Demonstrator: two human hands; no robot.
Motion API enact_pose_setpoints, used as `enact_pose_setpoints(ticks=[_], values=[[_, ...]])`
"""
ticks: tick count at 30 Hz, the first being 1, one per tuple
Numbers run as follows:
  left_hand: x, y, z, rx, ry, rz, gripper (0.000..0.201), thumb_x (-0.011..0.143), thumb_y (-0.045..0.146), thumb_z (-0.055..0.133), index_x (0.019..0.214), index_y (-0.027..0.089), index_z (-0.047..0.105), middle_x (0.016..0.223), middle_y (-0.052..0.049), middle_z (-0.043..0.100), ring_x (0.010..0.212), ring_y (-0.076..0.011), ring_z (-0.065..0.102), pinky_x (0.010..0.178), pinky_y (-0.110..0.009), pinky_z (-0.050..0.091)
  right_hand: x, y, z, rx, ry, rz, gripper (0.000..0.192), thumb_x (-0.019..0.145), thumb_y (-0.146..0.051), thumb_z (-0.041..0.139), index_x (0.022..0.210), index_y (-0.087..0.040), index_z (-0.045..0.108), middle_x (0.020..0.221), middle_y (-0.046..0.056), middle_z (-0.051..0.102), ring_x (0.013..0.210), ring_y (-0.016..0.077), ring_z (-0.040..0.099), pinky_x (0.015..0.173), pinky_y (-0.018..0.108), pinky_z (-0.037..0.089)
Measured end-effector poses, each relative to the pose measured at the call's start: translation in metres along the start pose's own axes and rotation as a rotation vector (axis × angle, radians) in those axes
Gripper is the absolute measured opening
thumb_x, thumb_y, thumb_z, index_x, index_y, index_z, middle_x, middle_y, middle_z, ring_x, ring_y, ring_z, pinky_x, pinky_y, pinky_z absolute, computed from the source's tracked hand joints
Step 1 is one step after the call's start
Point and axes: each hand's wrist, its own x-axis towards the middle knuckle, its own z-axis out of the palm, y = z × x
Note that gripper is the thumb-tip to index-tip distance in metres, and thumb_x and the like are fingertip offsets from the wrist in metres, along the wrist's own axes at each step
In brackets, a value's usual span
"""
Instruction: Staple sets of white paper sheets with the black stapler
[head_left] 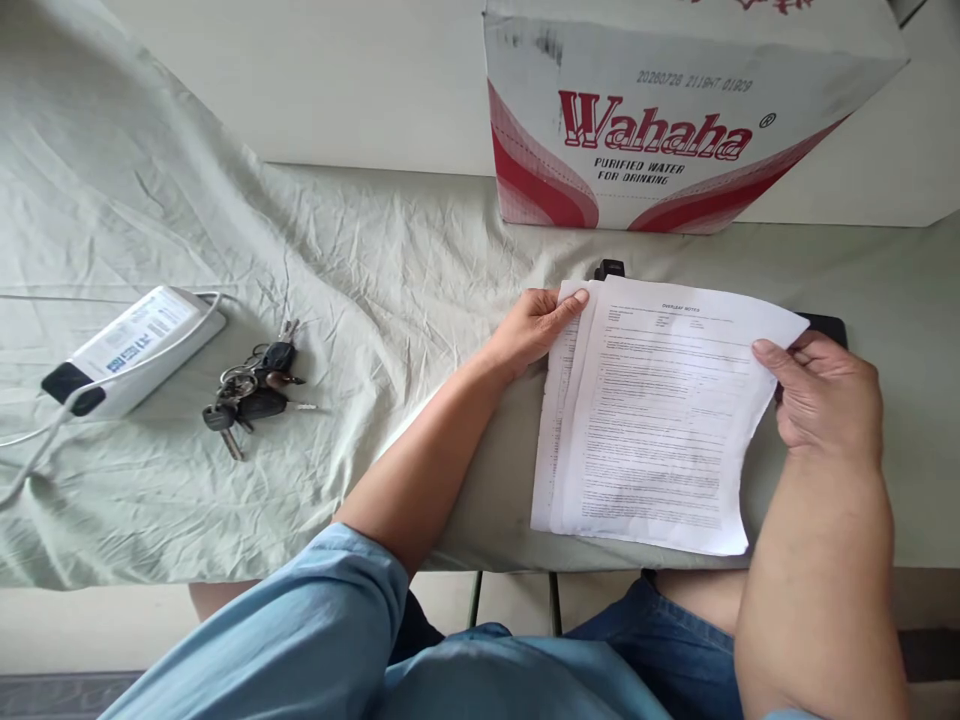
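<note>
Several printed paper sheets point(660, 420), the top one headed with small dark text, are held up between my two hands over the cloth-covered table. My left hand point(541, 325) pinches their upper left edge, thumb on top. At the upper right corner my right hand point(825, 385) grips the sheets with its thumb in front and fingers behind. The sheets sit slightly fanned on the left, where lower pages peek out. Behind them, a black object point(831, 328) shows only its edge near my right hand. A small black item point(610, 269) pokes out above the top edge.
A large Wahaha water carton point(660, 140) stands at the back against a pale wall. To the left lie a bunch of keys point(259, 385) and a white box-shaped device point(139, 345) with a white cable. Wrinkled pale green cloth point(390, 260) covers the table.
</note>
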Motion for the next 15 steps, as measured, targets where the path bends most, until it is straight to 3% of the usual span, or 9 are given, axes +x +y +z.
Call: enact_pose_setpoints(ticks=[4, 11, 15], values=[[-0.0006, 0.0026, 0.0003, 0.022, -0.011, 0.001, 0.077, 0.095, 0.094, 0.084, 0.081, 0.02, 0.076, 0.074, -0.006, 0.077, 0.067, -0.015, 0.069, 0.062, -0.029, 0.051, 0.0028, 0.0028, 0.0007, -0.002, 0.027, -0.031, 0.063, 0.032, -0.055, 0.121, 0.079, -0.026, 0.09, 0.084, 0.001, 0.087, 0.079, 0.0182, 0.073, 0.099, 0.045, 0.07], [-0.0018, 0.0028, 0.0025, 0.057, 0.054, -0.015, 0.081, 0.099, 0.099, 0.072, 0.078, 0.021, 0.069, 0.071, -0.005, 0.069, 0.068, -0.0176, 0.067, 0.064, -0.033, 0.054, -0.004, -0.001, 0.0063, 0.006, -0.007, -0.043, 0.065, 0.035, -0.058, 0.121, 0.083, -0.026, 0.091, 0.085, 0.0, 0.088, 0.078, 0.0187, 0.075, 0.099, 0.047, 0.071], [-0.003, 0.0028, 0.0026, 0.054, 0.078, -0.016, 0.079, 0.097, 0.097, 0.077, 0.078, 0.022, 0.068, 0.068, -0.003, 0.064, 0.066, -0.0176, 0.065, 0.063, -0.034, 0.053, -0.0058, -0.0006, 0.0071, -0.005, -0.018, -0.039, 0.059, 0.04, -0.053, 0.12, 0.084, -0.026, 0.092, 0.085, 0.001, 0.088, 0.079, 0.0189, 0.075, 0.099, 0.046, 0.071]])
